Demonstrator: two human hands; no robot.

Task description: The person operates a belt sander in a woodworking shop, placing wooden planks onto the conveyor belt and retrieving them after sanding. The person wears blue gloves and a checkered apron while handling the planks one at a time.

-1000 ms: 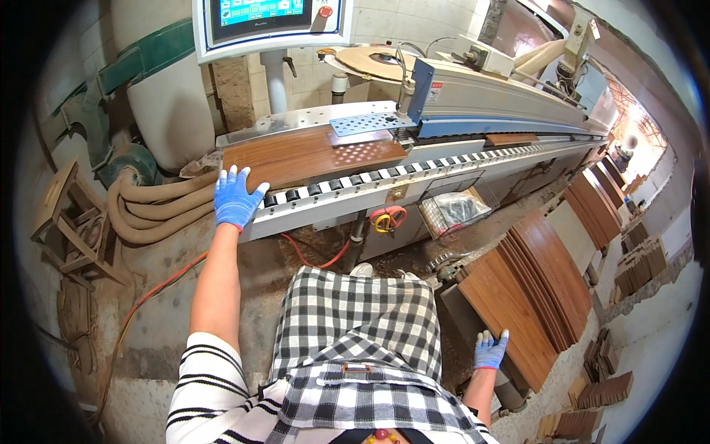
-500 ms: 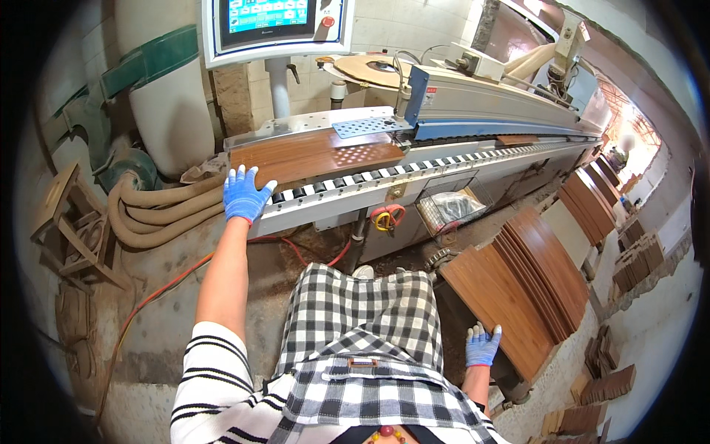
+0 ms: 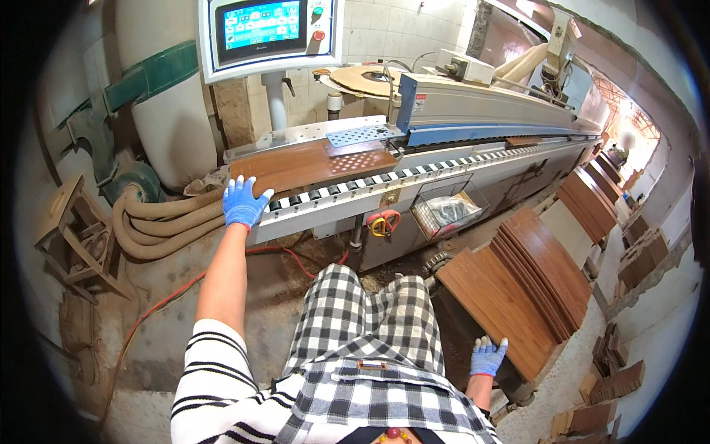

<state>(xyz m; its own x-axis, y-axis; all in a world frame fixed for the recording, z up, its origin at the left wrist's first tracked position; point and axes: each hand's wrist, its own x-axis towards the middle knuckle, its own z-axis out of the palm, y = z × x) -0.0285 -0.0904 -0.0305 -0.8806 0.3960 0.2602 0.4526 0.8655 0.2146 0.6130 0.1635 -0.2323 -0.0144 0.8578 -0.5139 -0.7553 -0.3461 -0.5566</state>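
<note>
A touchscreen panel (image 3: 270,29) stands above the long machine (image 3: 488,111). Tan flexible hoses (image 3: 159,222) coil on the floor beside a white dust bag (image 3: 166,118). A small wooden stool (image 3: 74,237) sits at left. A wire basket (image 3: 447,211) holds plastic wrap. An orange cable (image 3: 170,296) crosses the concrete.

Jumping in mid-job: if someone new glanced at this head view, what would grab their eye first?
Probably the blue-gloved left hand, flat on the near end of a brown wooden panel lying on the long roller conveyor. Next, the lit touchscreen panel above the machine at the top. Then the slanted stack of brown panels at lower right, with the gloved right hand spread open just short of its near corner.
</note>
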